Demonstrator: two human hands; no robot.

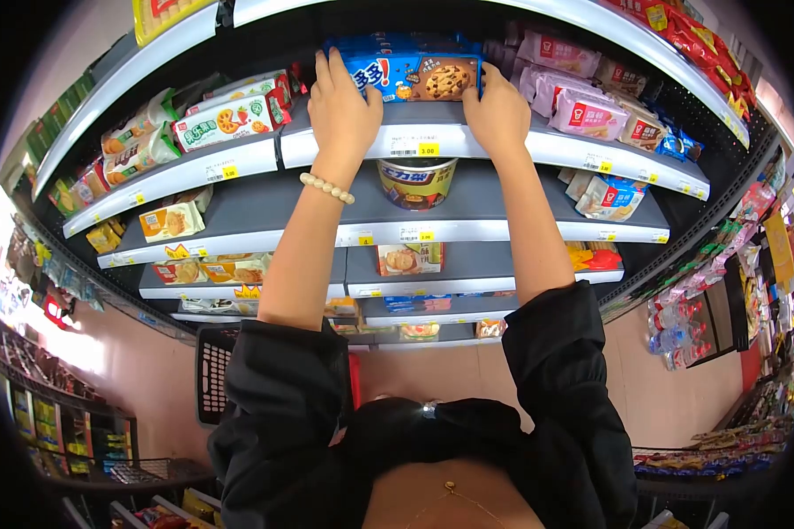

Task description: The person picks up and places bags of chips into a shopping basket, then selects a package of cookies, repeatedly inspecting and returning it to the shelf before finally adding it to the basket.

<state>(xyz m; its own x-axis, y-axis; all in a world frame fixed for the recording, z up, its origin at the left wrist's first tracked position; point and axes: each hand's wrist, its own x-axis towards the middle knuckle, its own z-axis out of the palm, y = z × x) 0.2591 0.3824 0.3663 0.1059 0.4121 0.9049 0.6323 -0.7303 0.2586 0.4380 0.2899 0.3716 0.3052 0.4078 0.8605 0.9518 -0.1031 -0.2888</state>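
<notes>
A blue cookie packet [415, 79] with a chocolate chip cookie printed on it lies at the front of an upper shelf, with more blue packets stacked behind it. My left hand [342, 106] grips its left end, thumb across the front and fingers stretched up along the side. At the right end, my right hand [498, 110] holds it with the thumb on the front; the other fingers are partly hidden behind the edge. A yellow 3.00 price tag [428, 150] sits on the shelf strip just below, between my wrists.
Pink wafer packets [591, 115] lie right of the cookies, and white and red snack packs [225, 123] lie left. One shelf down stands a tub [416, 183]. A black shopping basket [212, 375] is low on the left. Bottles [677, 335] stand on the floor at right.
</notes>
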